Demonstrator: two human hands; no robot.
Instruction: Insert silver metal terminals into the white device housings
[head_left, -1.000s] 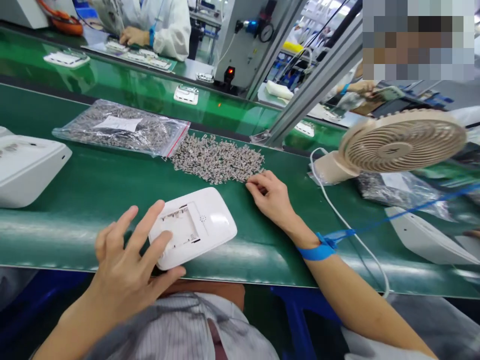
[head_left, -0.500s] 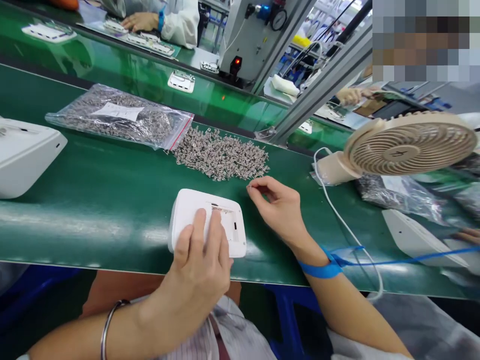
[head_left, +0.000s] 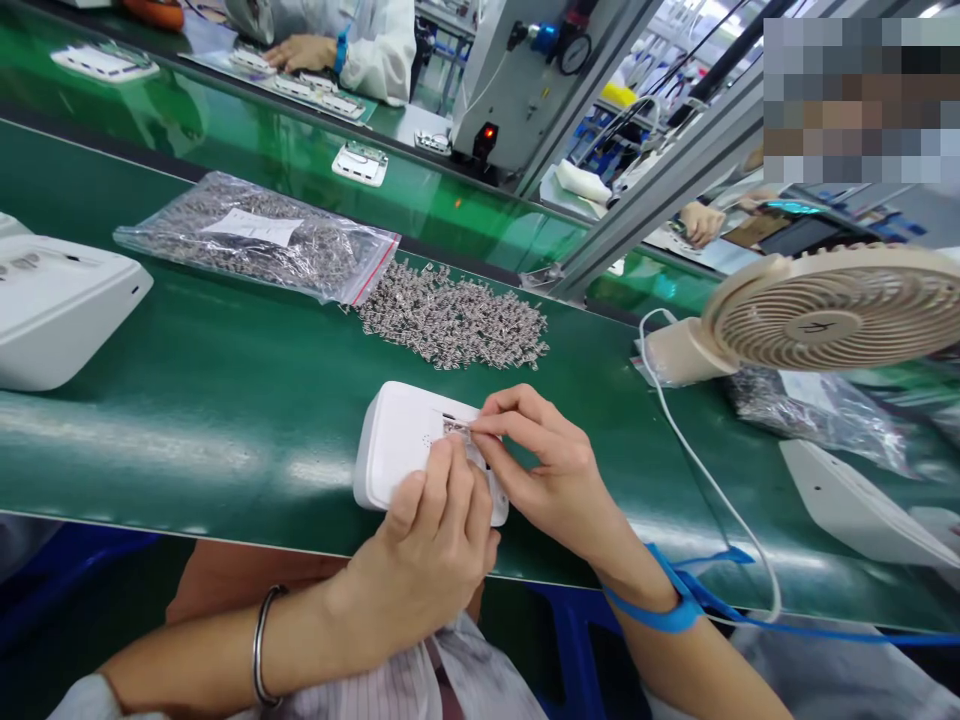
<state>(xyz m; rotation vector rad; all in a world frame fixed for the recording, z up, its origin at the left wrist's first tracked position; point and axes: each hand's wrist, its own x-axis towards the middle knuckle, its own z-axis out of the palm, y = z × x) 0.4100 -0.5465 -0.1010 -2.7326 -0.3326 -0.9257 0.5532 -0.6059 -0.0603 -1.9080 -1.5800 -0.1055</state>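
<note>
While the left hand presses down on the white casing at the desk's near edge, the right hand pinches a tiny metal clip right at its slot. Looks like the seating step (pile of clips sits just beyond). Next bit probably needs a careful, straight push.
</note>
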